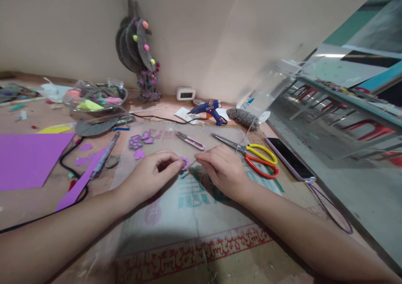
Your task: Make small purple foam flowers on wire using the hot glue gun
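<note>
Cluttered tabletop (28,204). My left hand (155,169) pinches a small purple flower (186,163) between both hands; my right hand (224,167) pinches a grey strand (192,162) beside it. Grey-edged pieces (135,142) beyond my left look done; this one seems unfinished, plain cut-outs (85,147) farther left untouched.

Snips (195,142) behind flower (186,163); scissors (242,148) right, phone (290,158) farther right.

Left fingers (173,170) pinch a purple flower (186,163), right fingers (206,158) a thin grey strand (192,162).
</note>
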`<state>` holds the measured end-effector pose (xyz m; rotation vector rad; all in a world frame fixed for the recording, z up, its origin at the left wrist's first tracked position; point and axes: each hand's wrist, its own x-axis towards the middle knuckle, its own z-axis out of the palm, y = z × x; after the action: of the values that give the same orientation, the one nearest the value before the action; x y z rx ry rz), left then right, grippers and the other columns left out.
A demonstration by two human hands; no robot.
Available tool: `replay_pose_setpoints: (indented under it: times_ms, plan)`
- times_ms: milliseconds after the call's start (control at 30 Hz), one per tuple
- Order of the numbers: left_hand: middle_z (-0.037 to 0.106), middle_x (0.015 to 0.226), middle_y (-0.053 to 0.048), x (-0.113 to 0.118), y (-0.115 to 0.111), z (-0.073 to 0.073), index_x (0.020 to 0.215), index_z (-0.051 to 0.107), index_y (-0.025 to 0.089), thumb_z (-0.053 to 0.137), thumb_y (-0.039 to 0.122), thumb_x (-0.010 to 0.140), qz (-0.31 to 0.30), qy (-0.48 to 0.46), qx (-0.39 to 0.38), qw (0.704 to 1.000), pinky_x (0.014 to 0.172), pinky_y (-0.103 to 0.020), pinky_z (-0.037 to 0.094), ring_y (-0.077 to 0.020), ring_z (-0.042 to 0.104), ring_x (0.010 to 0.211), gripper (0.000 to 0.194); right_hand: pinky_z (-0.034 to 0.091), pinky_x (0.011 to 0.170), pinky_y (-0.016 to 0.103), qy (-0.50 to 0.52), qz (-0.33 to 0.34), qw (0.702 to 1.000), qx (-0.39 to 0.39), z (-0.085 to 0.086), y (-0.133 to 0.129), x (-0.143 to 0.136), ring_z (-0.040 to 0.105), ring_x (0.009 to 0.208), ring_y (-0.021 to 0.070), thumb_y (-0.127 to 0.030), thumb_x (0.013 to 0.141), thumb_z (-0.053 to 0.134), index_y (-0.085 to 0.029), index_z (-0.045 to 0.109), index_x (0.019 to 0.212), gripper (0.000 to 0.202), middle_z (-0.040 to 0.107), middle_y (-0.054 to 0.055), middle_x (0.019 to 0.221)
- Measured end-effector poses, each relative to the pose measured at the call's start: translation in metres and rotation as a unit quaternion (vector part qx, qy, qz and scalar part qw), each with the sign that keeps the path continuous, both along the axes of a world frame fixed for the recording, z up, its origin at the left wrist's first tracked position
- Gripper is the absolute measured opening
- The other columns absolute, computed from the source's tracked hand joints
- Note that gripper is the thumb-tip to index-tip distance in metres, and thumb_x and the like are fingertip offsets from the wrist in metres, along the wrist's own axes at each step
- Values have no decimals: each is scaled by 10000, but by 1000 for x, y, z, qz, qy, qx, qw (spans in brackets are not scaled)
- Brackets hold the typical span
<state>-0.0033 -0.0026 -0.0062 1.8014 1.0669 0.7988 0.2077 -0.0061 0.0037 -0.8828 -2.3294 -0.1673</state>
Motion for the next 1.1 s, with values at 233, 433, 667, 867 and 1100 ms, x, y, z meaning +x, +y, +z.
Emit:
replay_pose_setpoints:
  times_ms: [233, 433, 667, 867, 1100]
  plan:
    - [661, 843, -26, -1, 2, -5, 844, 647, 182, 440, 389, 880, -21, -3, 18, 1000, 756, -279, 451, -171, 601, 814, 295, 422, 677, 314, -64, 22, 997, 34, 1, 1, 1, 552, 741, 171, -117, 857, 497, -119, 596, 1021, 192, 653, 72, 788]
    - [672, 857, -7, 1, 0, -2, 794, 655, 200, 498, 338, 858, -37, -9, 44, 998, 793, -267, 444, -157, 601, 842, 219, 409, 687, 317, -77, 26, 996, 25, 1, -1, 0, 529, 751, 173, -115, 868, 482, -105, 592, 1028, 194, 648, 72, 809]
    - [688, 875, -8, 1, 0, -2, 863, 653, 202, 483, 374, 861, -14, 13, 19, 1000, 775, -278, 448, -170, 605, 838, 242, 406, 667, 302, -61, 24, 998, 13, 1, 0, -1, 502, 737, 170, -128, 880, 458, -116, 563, 1086, 231, 620, 70, 793]
    - [672, 813, 0, 1, 0, -2, 786, 639, 199, 477, 364, 862, -23, 10, 21, 999, 760, -280, 450, -164, 601, 794, 244, 364, 633, 302, -83, 16, 996, 14, 4, 0, -3, 455, 684, 169, -174, 895, 448, -142, 620, 991, 199, 559, 51, 706]
    - [666, 811, -2, 2, -1, 0, 807, 642, 192, 478, 355, 865, -23, 15, 29, 999, 754, -268, 440, -162, 598, 800, 238, 340, 615, 293, -88, 16, 996, 15, 8, -3, -4, 422, 652, 159, -211, 898, 462, -136, 648, 838, 209, 552, 49, 675]
